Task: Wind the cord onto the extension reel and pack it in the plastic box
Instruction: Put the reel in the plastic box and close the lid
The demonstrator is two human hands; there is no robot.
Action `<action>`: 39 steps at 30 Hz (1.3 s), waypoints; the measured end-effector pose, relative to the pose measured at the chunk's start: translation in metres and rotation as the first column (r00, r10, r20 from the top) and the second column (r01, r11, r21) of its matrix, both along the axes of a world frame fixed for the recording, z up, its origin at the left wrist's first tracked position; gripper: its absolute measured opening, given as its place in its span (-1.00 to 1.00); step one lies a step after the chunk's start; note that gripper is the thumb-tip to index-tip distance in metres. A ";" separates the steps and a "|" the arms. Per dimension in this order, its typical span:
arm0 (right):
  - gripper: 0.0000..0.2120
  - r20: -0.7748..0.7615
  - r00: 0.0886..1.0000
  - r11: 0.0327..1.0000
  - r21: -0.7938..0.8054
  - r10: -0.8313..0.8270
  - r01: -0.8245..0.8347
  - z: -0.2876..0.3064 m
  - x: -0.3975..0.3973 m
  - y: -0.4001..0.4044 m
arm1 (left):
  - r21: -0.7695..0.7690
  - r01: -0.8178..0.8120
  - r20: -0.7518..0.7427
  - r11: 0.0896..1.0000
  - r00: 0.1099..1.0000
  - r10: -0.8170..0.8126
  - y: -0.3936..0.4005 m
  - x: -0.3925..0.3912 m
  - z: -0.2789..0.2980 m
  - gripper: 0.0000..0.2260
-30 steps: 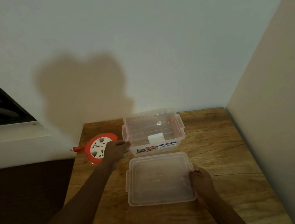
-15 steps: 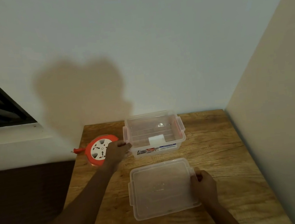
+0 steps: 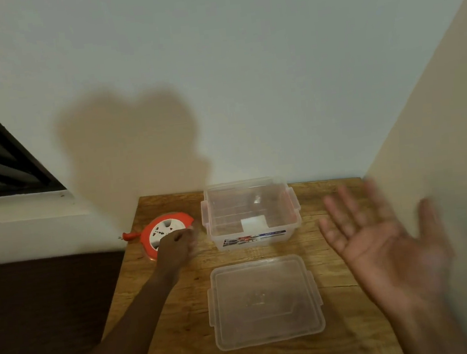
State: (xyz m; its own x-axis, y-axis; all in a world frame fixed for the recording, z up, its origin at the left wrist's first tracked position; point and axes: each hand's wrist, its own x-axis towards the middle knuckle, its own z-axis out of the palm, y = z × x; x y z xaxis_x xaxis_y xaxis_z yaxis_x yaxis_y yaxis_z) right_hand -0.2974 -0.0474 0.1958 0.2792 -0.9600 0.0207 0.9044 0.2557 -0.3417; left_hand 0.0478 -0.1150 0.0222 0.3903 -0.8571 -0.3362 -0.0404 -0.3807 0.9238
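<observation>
Your left hand rested on the near right edge of the orange and white extension reel, with the fingers curled around its rim in a closed grip. The reel lay flat on the wooden bench, at the far left part, and its socket face looked up. A small orange plug stuck out at the left side of the reel, over the bench edge. The clear plastic box stood open just right of the reel, near the far wall, and a white piece was visible inside it. The lid lay flat on the bench, nearer to you than the box and apart from it. Your right hand was raised above the right part of the bench, palm visible and fingers spread wide, holding nothing; it appeared blurred.
</observation>
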 end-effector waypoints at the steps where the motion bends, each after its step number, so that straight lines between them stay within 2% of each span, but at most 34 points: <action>1: -0.44 -0.044 0.998 0.971 -0.232 0.055 -0.064 0.032 0.016 0.011 | 0.009 -0.038 -0.013 0.999 0.999 0.038 0.001 0.004 -0.002 -0.83; 3: -0.66 -0.308 0.940 0.862 -0.506 -0.145 -0.033 0.073 0.047 0.034 | 0.029 -0.112 -0.021 0.993 0.993 0.112 0.004 0.013 -0.005 -0.82; 4: -0.58 -0.434 0.892 0.792 -0.584 -0.123 -0.175 0.078 0.062 0.038 | 0.034 -0.138 -0.017 0.990 0.990 0.138 0.005 0.016 -0.006 -0.76; 6: -0.24 -0.561 0.827 0.870 -0.388 0.039 -0.304 0.077 0.093 0.054 | 0.022 -0.165 0.031 0.986 0.986 0.164 0.006 0.023 -0.005 -0.73; 7: -0.21 -0.558 0.821 0.877 -0.327 0.121 -0.352 0.076 0.106 0.061 | 0.001 -0.181 0.076 0.984 0.981 0.180 0.005 0.028 -0.003 -0.74; 8: -0.29 -0.561 0.809 0.863 -0.305 0.178 -0.402 0.075 0.119 0.068 | -0.023 -0.193 0.135 0.981 0.971 0.195 0.004 0.034 -0.001 -0.75; 10: -0.62 -0.611 0.742 0.822 -0.249 0.277 -0.512 0.070 0.145 0.071 | -0.046 -0.213 0.236 0.976 0.947 0.218 0.000 0.049 0.003 -0.76; 11: -0.65 -0.675 0.685 0.823 -0.204 0.274 -0.530 0.062 0.156 0.066 | -0.047 -0.219 0.256 0.974 0.940 0.224 -0.002 0.056 0.005 -0.76; 13: -0.62 -0.798 0.568 0.869 -0.122 0.201 -0.479 0.038 0.181 0.048 | -0.050 -0.238 0.263 0.970 0.934 0.242 -0.006 0.071 0.007 -0.76; 14: -0.64 -0.819 0.542 0.898 -0.080 0.189 -0.433 0.021 0.191 0.035 | -0.051 -0.244 0.276 0.968 0.928 0.248 -0.009 0.079 0.007 -0.77; 19: -0.85 -0.919 0.351 0.967 0.102 0.182 -0.235 -0.090 0.239 -0.037 | -0.104 -0.148 0.475 0.983 0.861 0.180 -0.014 0.109 0.010 -0.78; 21: -0.83 -0.955 0.239 0.975 0.134 0.174 -0.176 -0.124 0.251 -0.060 | -0.111 -0.071 0.537 0.991 0.835 0.120 -0.018 0.117 0.013 -0.76; 25: -0.63 -0.983 0.050 0.967 0.163 0.176 -0.194 -0.158 0.274 -0.088 | -0.070 0.056 0.602 0.996 0.798 -0.003 -0.029 0.126 0.014 -0.73; 29: -0.51 -0.981 -0.190 0.980 0.080 0.045 -0.180 -0.170 0.295 -0.099 | 0.037 0.185 0.652 0.982 0.740 -0.164 -0.038 0.128 0.006 -0.75; 31: -0.43 -0.976 -0.212 0.984 0.078 0.043 -0.160 -0.174 0.302 -0.102 | 0.159 0.259 0.653 0.953 0.696 -0.298 -0.040 0.131 0.001 -0.72; 33: -0.34 -0.977 -0.182 0.985 0.129 0.107 -0.113 -0.180 0.309 -0.105 | 0.259 0.288 0.653 0.922 0.652 -0.386 -0.042 0.134 -0.002 -0.67; 37: -0.18 -0.961 -0.192 0.973 0.217 0.200 -0.071 -0.189 0.316 -0.111 | 0.406 0.266 0.723 0.875 0.492 -0.485 -0.047 0.132 -0.006 -0.52; 39: -0.15 -0.949 -0.226 0.971 0.235 0.218 -0.047 -0.190 0.319 -0.115 | 0.439 0.253 0.725 0.862 0.467 -0.506 -0.050 0.133 -0.008 -0.50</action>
State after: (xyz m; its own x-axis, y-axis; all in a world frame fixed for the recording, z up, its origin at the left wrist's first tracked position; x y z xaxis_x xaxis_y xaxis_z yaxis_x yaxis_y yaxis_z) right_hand 0.0214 -0.1623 0.0060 0.0024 -0.8691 -0.4947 -0.5491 0.4123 -0.7270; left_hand 0.1803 -0.1653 0.0139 0.2503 -0.9294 -0.2713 -0.8981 -0.3275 0.2934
